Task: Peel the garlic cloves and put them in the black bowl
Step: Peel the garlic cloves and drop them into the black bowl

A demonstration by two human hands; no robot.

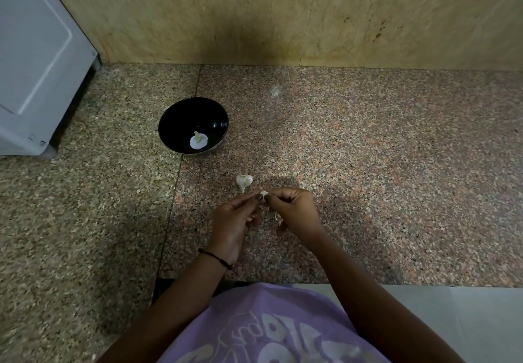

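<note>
dim, soft light. a dark shadow falls on the wall and the counter. wide-angle bending and slight blur at the edges.

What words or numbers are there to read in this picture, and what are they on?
Purple shirt: big pale letters, creased and cut off at the picture's edge; cannot be read.
Black bowl, white appliance, counter: no writing shows.

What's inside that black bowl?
Inside the black bowl lies one small whitish garlic piece, near the bottom. The bowl's near inner wall is hidden behind its own rim, so anything there cannot be seen.
</note>
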